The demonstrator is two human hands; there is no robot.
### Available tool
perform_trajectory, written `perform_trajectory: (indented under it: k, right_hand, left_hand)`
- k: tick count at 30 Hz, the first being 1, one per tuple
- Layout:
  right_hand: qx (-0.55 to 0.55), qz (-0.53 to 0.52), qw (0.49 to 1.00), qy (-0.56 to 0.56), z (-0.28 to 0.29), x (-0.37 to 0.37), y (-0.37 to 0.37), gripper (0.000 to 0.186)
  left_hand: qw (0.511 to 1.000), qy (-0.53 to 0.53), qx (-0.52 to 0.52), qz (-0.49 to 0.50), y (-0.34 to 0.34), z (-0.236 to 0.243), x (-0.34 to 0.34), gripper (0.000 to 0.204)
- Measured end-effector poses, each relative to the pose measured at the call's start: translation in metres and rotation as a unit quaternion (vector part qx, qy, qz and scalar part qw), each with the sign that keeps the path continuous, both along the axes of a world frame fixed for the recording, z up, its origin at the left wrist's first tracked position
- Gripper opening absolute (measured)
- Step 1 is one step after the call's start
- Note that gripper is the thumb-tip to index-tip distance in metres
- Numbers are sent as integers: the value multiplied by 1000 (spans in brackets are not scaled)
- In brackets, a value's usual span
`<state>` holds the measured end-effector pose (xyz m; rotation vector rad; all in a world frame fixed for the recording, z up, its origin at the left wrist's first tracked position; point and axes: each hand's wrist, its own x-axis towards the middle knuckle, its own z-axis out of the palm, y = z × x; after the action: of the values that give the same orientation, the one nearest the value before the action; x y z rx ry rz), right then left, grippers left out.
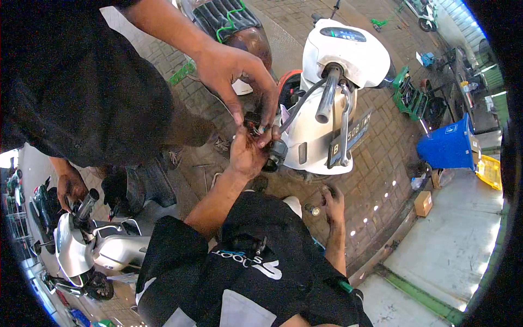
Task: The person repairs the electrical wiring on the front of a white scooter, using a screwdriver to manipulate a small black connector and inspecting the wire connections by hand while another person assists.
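Just left of a white scooter (321,125), my left hand (248,155) reaches up with its fingers closed on a small dark part (252,121) that shows bits of wire. A co-worker's hand (239,71) comes down from above, and its thumb and fingers grip the same part. Beside my fingers is a black cylindrical piece (278,150), at the end of a dark cable or hose. My right hand (332,201) is held low on the right, fingers loosely bent and apart, with nothing seen in it. A small round metallic piece (313,210) lies near it.
A bare metal handlebar tube (327,101) juts toward me from the scooter. The co-worker's dark-clothed body fills the upper left. Another hand (71,185) is at a silver scooter (76,248). To the right are a blue bin (447,144), a cardboard box (423,204) and a green crate (408,95).
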<state>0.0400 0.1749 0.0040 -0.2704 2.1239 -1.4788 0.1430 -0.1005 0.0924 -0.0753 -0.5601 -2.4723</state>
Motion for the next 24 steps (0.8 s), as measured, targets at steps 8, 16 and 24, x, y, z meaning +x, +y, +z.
perform_trajectory:
  k: [8, 16, 24]
  right_hand:
    - [-130, 140, 981, 32, 171, 39, -90, 28]
    - [-66, 213, 973, 66, 173, 23, -71, 27]
    - [17, 279, 954, 109, 194, 1, -65, 27]
  left_hand:
    - [927, -114, -357, 16, 43, 2, 4, 50]
    - [753, -149, -641, -22, 21, 14, -13, 65]
    - [644, -80, -761, 1, 23, 28, -31, 50]
